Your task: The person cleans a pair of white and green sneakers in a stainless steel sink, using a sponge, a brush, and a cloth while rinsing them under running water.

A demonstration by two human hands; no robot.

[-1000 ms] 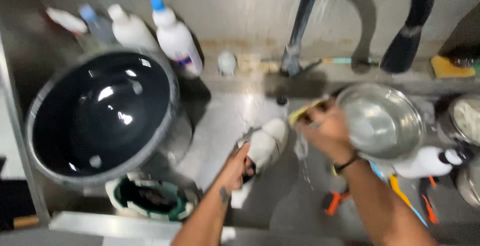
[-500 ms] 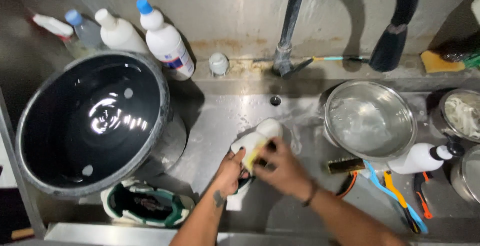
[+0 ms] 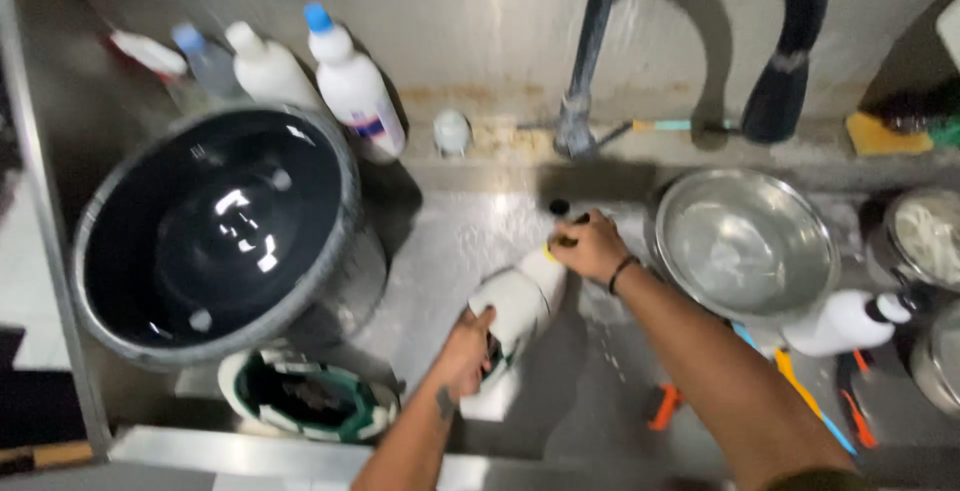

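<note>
In the head view, a white shoe (image 3: 520,303) lies in the middle of a steel sink (image 3: 450,241), toe pointing up toward the drain hole (image 3: 558,207). The left hand (image 3: 465,351) is closed around the shoe's heel end, gripping it from below. The right hand (image 3: 590,244) is curled tight over a small yellow sponge (image 3: 551,249), pressed against the toe of the shoe. Left of the shoe stands a large dark bucket (image 3: 215,236) with a grey rim, and just below it lies a second shoe with green trim (image 3: 310,399). Right of the hands sits a steel bowl (image 3: 745,243). White bottles (image 3: 355,91) line the back ledge beside the dark tap (image 3: 600,61). A white spray bottle (image 3: 845,321) lies near the orange-handled brushes (image 3: 800,381) at the lower right.
</note>
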